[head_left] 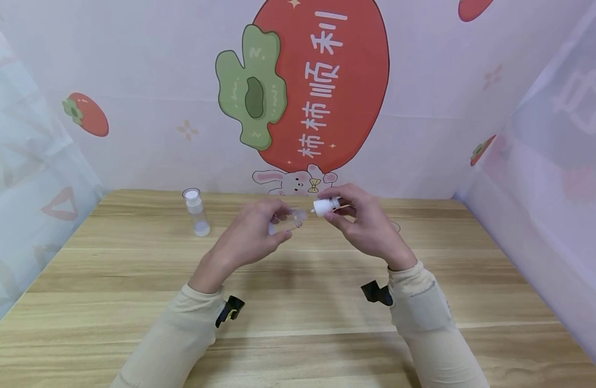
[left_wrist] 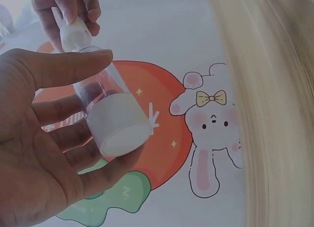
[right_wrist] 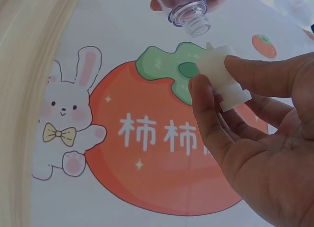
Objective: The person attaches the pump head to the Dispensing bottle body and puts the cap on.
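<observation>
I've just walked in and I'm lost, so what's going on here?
A person's left grip holds a clear bottle, its open neck toward the white top piece pinched in the right grip. The two are close but not touching. Another bottle stands on the table to the left.

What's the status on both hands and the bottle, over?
Left hand holding clear bottle, uncapped. Right hand pinching white pump top, just short of the bottle's neck. Nothing visible between them; second bottle upright, off to the left.
</observation>
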A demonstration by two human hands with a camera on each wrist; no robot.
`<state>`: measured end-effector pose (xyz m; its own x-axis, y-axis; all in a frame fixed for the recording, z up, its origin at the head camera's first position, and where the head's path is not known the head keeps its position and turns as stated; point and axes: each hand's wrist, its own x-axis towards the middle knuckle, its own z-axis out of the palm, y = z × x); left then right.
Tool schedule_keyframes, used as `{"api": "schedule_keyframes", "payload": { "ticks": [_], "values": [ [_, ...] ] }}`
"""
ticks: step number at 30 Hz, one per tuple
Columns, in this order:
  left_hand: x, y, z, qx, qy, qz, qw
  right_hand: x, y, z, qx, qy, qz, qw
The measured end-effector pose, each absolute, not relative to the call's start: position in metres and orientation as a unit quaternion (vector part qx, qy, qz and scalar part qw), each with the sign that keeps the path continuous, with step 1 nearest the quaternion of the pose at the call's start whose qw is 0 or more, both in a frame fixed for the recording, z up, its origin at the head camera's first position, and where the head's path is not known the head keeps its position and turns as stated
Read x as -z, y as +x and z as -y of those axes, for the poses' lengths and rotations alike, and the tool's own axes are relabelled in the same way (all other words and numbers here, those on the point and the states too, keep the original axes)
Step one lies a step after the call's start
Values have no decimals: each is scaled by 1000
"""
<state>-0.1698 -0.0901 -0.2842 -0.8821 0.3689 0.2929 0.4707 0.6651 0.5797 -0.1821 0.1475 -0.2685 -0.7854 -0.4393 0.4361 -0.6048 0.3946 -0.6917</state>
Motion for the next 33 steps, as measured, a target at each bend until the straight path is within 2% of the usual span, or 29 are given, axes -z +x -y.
{"api": "schedule_keyframes", "payload": {
  "ticks": [33],
  "values": [
    [289, -167, 80, 332, -225, 913, 77, 277, -184, -137, -405, 322, 852, 75]
  ]
}}
